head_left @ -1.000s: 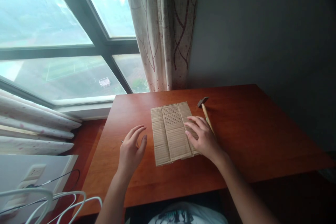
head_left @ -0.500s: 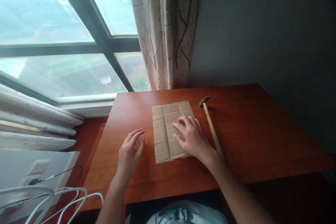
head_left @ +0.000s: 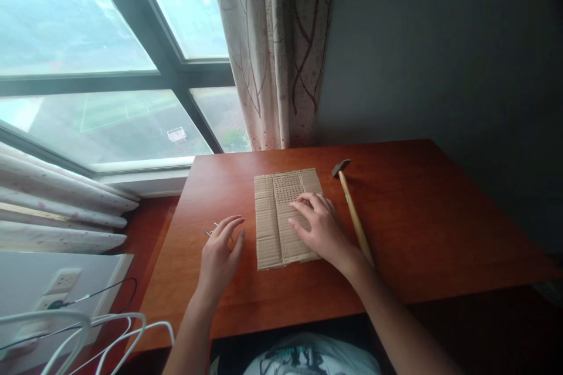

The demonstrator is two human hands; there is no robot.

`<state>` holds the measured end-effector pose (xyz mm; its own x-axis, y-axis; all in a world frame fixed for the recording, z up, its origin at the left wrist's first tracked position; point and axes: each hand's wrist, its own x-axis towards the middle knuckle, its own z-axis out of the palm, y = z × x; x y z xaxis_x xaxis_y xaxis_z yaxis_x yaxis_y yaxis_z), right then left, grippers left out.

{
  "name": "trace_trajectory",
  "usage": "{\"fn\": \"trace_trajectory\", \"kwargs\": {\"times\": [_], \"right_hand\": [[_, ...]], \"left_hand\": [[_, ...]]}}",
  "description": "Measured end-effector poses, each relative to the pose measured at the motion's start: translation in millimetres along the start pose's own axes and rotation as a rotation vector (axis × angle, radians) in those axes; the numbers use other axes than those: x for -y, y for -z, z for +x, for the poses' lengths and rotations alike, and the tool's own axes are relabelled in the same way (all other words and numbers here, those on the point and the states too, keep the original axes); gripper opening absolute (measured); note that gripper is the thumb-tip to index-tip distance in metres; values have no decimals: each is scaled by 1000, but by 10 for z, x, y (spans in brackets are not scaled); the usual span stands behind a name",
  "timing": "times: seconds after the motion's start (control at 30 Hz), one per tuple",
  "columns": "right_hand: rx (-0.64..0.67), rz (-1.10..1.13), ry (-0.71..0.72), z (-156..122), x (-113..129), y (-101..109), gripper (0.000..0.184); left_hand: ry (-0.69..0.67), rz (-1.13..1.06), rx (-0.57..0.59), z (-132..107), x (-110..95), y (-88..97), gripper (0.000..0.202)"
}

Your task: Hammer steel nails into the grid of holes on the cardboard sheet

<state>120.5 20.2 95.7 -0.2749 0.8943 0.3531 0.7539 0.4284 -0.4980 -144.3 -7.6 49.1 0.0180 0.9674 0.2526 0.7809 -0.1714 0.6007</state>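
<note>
A flat piece of corrugated cardboard (head_left: 273, 228) with a grid of small holes near its far end lies on the reddish wooden table (head_left: 417, 228). My right hand (head_left: 321, 229) rests palm down on the cardboard, fingers spread flat. My left hand (head_left: 220, 255) hovers just left of the cardboard, fingers loosely extended and apart, over a few small nails (head_left: 210, 229) on the table. A hammer (head_left: 352, 211) with a wooden handle lies to the right of the cardboard, beside my right wrist.
A window and a patterned curtain (head_left: 281, 53) stand behind the table. A grey wall runs along the right. Left of the table are a wall socket (head_left: 61, 281) with a black cable and several white cables (head_left: 88, 334).
My right hand slid left from the cardboard's right edge near the hammer handle onto its middle. My left hand dropped slightly toward the nails.
</note>
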Motion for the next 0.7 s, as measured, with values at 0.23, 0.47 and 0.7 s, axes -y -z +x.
{"fn": "trace_trajectory", "kwargs": {"times": [0.23,0.47,0.7], "right_hand": [[-349,15,-292,-158,-684,211,23],[-324,-197,-456,-368,-1329,36,45],[-57,-247,-522,-425,-1350,-155,39]], "left_hand": [[43,90,-74,-13,111,168,29],[161,313,-75,-49,407,314,32],[270,357,17,-86,484,370,33]]}}
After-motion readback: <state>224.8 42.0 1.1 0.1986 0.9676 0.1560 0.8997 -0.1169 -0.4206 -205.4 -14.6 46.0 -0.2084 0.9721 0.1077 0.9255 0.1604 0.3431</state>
